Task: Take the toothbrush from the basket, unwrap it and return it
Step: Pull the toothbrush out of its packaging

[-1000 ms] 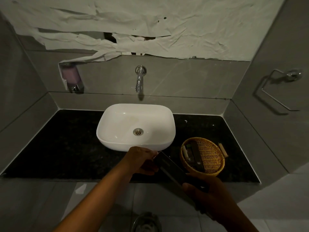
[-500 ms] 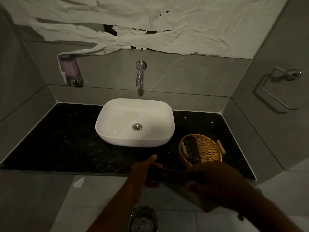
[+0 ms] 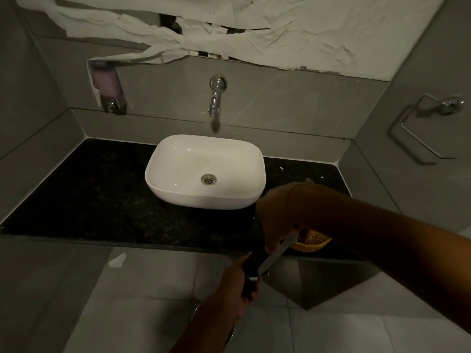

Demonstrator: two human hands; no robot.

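Observation:
Both hands hold a long dark toothbrush packet [image 3: 265, 258] in front of the counter edge, tilted from lower left to upper right. My left hand [image 3: 240, 284] grips its lower end. My right hand [image 3: 277, 217] is closed on its upper end, and a paler strip shows along the packet between the two hands. The woven basket [image 3: 312, 243] is almost hidden behind my right hand and forearm; only a bit of its front rim shows. The toothbrush itself cannot be made out.
A white basin [image 3: 204, 171] sits on the black stone counter [image 3: 89, 194] under a wall tap [image 3: 216, 95]. A soap dispenser [image 3: 107, 85] hangs at the left wall, a metal holder [image 3: 428, 128] on the right wall. Grey tiled floor lies below.
The packet has turned from lying level to steeply tilted. My right hand rose up in front of the basket and now covers it, while my left hand dropped lower.

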